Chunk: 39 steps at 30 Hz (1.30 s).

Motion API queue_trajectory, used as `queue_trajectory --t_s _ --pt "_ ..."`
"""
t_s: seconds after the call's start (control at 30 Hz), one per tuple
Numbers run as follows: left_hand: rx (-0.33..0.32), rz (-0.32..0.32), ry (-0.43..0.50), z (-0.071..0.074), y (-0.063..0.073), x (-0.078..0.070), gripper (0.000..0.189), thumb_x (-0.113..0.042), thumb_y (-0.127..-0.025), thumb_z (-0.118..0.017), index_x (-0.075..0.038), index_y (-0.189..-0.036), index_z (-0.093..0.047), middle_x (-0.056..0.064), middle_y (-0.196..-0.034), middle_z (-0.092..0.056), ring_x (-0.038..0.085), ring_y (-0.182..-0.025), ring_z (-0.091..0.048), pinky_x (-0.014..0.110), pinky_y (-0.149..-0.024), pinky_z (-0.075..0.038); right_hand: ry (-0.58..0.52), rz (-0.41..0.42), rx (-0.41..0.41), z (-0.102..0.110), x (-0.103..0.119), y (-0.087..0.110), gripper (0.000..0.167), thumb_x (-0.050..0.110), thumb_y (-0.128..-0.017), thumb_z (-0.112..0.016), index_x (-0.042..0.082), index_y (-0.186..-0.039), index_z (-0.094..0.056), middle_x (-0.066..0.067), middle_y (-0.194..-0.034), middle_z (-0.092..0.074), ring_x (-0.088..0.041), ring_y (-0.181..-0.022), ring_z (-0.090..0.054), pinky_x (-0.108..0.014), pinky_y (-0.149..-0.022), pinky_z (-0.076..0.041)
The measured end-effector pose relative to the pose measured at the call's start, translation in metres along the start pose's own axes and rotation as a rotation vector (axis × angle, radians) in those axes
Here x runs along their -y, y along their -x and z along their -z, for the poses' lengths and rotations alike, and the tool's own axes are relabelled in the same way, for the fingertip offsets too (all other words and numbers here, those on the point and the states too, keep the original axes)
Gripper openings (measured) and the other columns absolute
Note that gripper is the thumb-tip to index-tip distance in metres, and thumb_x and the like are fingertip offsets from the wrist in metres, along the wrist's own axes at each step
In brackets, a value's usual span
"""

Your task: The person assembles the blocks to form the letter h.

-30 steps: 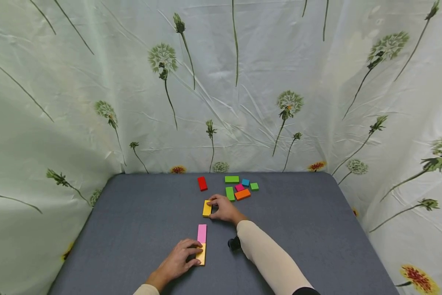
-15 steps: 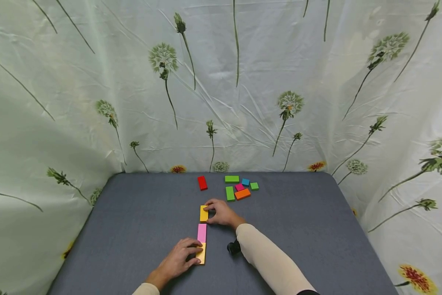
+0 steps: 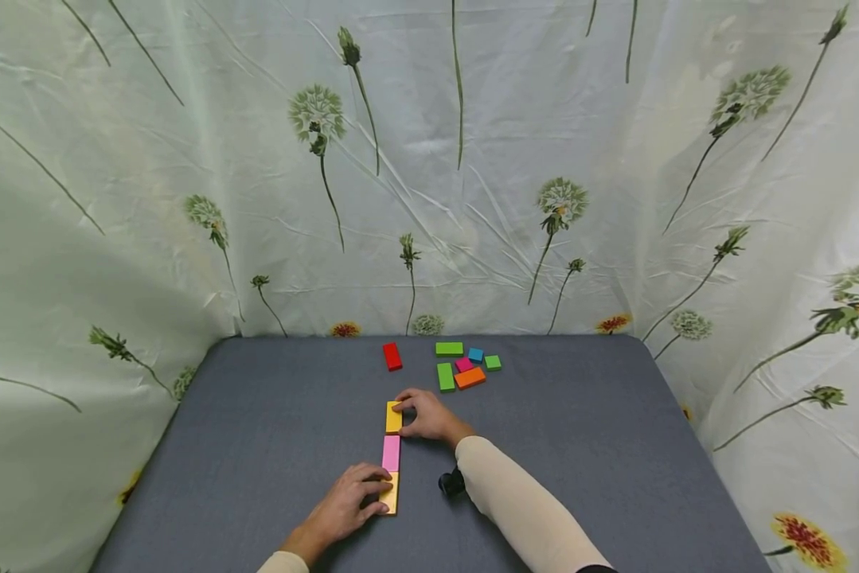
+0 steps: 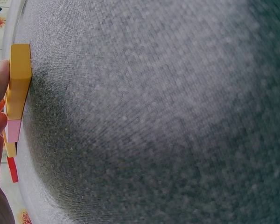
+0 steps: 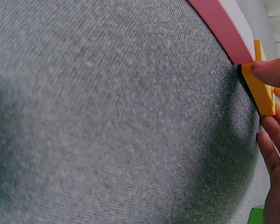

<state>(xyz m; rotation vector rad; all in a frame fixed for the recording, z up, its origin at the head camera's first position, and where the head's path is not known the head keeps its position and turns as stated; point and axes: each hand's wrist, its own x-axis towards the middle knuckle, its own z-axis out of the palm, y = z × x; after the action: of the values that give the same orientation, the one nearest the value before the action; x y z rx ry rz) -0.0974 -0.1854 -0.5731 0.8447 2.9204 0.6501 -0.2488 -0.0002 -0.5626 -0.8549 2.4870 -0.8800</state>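
Note:
Three blocks stand in a line on the table in the head view. At the near end my left hand (image 3: 350,497) holds a light orange block (image 3: 392,503) between thumb and fingers, covering part of it. A pink block (image 3: 391,454) lies in the middle, untouched by either hand. At the far end my right hand (image 3: 431,418) pinches a yellow block (image 3: 393,417) by its near and far ends. In the right wrist view, the thumb is on the yellow block (image 5: 257,88) close to the end of the pink block (image 5: 228,30).
Beyond the hands lie a red block (image 3: 392,357), two longer green blocks (image 3: 449,348), a small green block (image 3: 493,363), a blue block (image 3: 475,355), a magenta block (image 3: 463,364) and an orange block (image 3: 470,378). A flower-printed curtain (image 3: 472,239) hangs behind the dark grey table (image 3: 271,422).
My right hand has brought the yellow block nearer and to the left, from apart to the far end of the pink block, and straightened it. My left hand has stayed in place.

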Motion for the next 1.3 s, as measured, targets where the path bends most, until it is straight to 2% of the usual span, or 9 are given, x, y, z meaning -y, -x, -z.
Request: queue_trajectory --t_s 0.47,0.73,0.83,1.07,1.3 --pt "-0.041 -0.048 0.003 -0.0011 0.0009 0.002 0.028 -0.028 -0.082 -0.076 -0.01 -0.103 -0.074 -0.005 -0.11 -0.062 0.015 -0.104 -0.057 0.039 -0.089 -0.046 -0.017 0.04 0.021 -0.0023 -0.0043 0.0023 0.042 0.018 -0.084 -0.076 0.01 -0.124 -0.065 -0.001 -0.129 -0.052 -0.02 -0.122 -0.048 -0.04 -0.106 -0.035" --pt "-0.124 -0.119 -0.006 -0.005 0.0017 0.0059 0.027 -0.026 -0.078 -0.078 -0.009 -0.099 -0.074 -0.004 -0.107 -0.063 0.015 -0.101 -0.058 0.038 -0.086 -0.047 -0.012 0.103 -0.009 -0.0057 -0.0053 0.0033 0.041 0.019 -0.087 -0.073 0.006 -0.125 -0.065 -0.004 -0.126 -0.053 -0.02 -0.118 -0.05 -0.037 -0.105 -0.037" --pt "-0.126 -0.121 -0.005 -0.0052 0.0016 0.0063 0.027 -0.025 -0.078 -0.079 -0.009 -0.099 -0.074 -0.003 -0.107 -0.063 0.015 -0.1 -0.058 0.038 -0.086 -0.047 -0.011 0.117 -0.02 -0.0075 -0.0058 0.0028 0.039 0.017 -0.087 -0.072 0.005 -0.124 -0.065 -0.005 -0.125 -0.053 -0.02 -0.118 -0.05 -0.037 -0.104 -0.037" --pt "-0.083 -0.079 0.005 -0.0025 0.0015 0.0045 0.028 -0.026 -0.079 -0.077 -0.009 -0.101 -0.074 -0.003 -0.109 -0.063 0.015 -0.102 -0.057 0.038 -0.088 -0.046 0.0 0.106 -0.022 -0.0091 -0.0054 0.0022 0.038 0.016 -0.089 -0.07 0.006 -0.124 -0.065 -0.004 -0.126 -0.053 -0.02 -0.119 -0.05 -0.037 -0.105 -0.037" --pt "-0.122 -0.114 0.003 -0.004 0.0017 0.0054 0.027 -0.026 -0.078 -0.079 -0.009 -0.098 -0.074 -0.004 -0.107 -0.063 0.014 -0.1 -0.058 0.037 -0.086 -0.047 0.002 0.116 -0.038 -0.0103 -0.0044 0.0024 0.038 0.017 -0.087 -0.072 0.006 -0.123 -0.066 -0.003 -0.122 -0.054 -0.019 -0.115 -0.05 -0.035 -0.103 -0.038"
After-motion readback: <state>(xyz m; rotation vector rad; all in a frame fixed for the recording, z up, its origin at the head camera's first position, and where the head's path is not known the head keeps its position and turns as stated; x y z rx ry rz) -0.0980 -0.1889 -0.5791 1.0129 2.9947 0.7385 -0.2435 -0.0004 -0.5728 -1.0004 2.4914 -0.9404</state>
